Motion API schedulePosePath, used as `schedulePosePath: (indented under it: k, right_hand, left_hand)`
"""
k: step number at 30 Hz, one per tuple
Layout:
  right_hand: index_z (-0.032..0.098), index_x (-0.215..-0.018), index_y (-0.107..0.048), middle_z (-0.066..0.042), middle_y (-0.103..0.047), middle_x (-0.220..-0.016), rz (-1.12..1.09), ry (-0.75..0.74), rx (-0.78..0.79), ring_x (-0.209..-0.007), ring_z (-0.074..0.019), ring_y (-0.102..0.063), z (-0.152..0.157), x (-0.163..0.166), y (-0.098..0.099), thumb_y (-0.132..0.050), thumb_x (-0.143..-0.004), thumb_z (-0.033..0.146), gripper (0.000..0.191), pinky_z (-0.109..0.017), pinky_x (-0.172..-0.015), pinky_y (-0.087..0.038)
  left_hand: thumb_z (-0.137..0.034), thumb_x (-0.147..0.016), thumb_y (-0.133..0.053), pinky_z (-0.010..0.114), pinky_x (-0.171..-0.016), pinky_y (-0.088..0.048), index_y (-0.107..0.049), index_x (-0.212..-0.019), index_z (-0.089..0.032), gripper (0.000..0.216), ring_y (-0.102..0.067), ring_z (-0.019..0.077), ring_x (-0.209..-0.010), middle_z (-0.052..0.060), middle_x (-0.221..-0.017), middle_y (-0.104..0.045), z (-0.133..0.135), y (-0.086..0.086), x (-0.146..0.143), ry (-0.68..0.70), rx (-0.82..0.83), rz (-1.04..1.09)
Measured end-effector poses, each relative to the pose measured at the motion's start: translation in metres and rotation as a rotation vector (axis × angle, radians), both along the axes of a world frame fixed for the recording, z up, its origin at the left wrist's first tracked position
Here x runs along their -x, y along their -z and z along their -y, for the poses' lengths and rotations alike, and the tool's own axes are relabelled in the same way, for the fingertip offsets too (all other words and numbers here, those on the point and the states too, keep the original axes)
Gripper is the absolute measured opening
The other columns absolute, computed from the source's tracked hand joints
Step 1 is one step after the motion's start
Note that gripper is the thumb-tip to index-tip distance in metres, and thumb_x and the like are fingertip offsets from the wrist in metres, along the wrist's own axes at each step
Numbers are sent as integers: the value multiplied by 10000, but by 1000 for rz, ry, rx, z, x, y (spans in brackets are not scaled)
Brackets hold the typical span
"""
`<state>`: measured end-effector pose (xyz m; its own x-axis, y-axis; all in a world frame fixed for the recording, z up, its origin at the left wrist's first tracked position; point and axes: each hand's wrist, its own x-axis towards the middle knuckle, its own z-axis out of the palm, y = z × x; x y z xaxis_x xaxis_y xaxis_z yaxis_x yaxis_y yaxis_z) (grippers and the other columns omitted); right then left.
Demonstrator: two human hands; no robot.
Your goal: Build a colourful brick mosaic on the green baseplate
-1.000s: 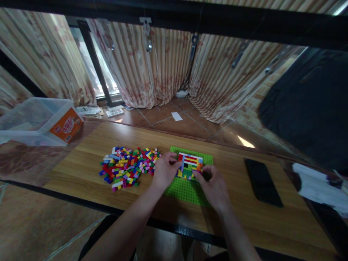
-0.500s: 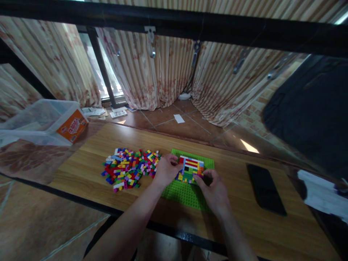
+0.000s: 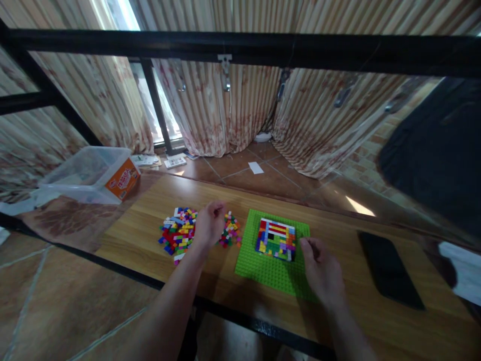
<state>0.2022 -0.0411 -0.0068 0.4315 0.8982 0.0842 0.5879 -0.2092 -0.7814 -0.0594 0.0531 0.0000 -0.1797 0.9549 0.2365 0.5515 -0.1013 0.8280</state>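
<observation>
A block of many-coloured toy bricks [image 3: 277, 238], with red and white stripes along its far part, sits on a green studded baseplate [image 3: 250, 265]. My left hand [image 3: 209, 224] hovers over the pile of loose bricks [image 3: 180, 231], its fingers curled in; whether a brick is in them cannot be made out. Just right of the brick block, over the baseplate's right edge, is my right hand [image 3: 322, 265]. Its thumb and fingers are drawn together, apart from the block, and anything between them is hidden.
A black phone-like slab [image 3: 389, 268] lies on the wooden table [image 3: 146, 200] at the right. Beyond the table's left end stands a clear plastic bin [image 3: 86, 175] with an orange label. A black bar [image 3: 255, 47] crosses in front of the curtains.
My left hand has left the brick block and moved left over the loose pile. My right hand has drawn back to the block's right side. The camera view has shifted.
</observation>
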Motion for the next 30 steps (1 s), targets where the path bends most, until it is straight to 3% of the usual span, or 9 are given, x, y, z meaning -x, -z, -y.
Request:
schedulePosePath:
  k: [5, 9, 13, 20, 26, 30]
  right_hand:
    - [182, -849, -681, -96, -714, -792, 6, 3, 6, -703, -255, -642, -2, 0, 0, -489, -822, 597, 458, -352, -667, -467]
    - [187, -828, -683, -94, -710, -778, 12, -4, 5, -692, -247, -637, -2, 1, 0, -511, -799, 592, 441, -344, -664, -468]
    - [190, -843, -689, -93, -713, -792, 13, -13, 4, -705, -244, -642, 0, -1, 0, -524, -797, 587, 433, -344, -672, -472]
    - [202, -820, -686, -88, -714, -797, 72, -91, 35, -734, -252, -649, 1, -4, 0, -500, -809, 574, 416, -364, -706, -472]
    - [203, -843, -682, -81, -707, -850, 111, -105, 29, -764, -233, -642, 1, -5, 2, -493, -839, 522, 371, -345, -714, -467]
    - [190, -853, -679, -86, -701, -863, 113, -114, 1, -777, -228, -635, 1, -6, 3, -488, -852, 506, 369, -345, -734, -462]
  left_hand:
    - [-94, -834, -526, 356, -917, -501, -730, -933, -196, 248, -653, 219, -961, 71, -998, -731, 2, 1, 3, 129, -43, -355]
    - [-60, -816, -509, 389, -973, -462, -739, -998, -194, 322, -627, 231, -1018, 75, -1058, -729, 4, 6, -8, 233, -77, -492]
    - [-29, -775, -507, 400, -965, -454, -753, -958, -168, 337, -620, 238, -1020, 101, -1072, -724, 3, 9, -14, 284, -86, -528]
    - [-58, -776, -512, 408, -981, -432, -739, -788, -181, 258, -644, 236, -978, 82, -914, -748, 0, 10, -15, 244, -39, -498]
    - [-66, -798, -513, 400, -956, -437, -697, -735, -177, 224, -633, 235, -942, 76, -897, -732, -3, 9, -14, 238, -29, -546]
    - [-93, -843, -514, 390, -918, -454, -683, -771, -177, 202, -623, 233, -927, 76, -915, -715, 0, 5, -14, 242, -107, -516]
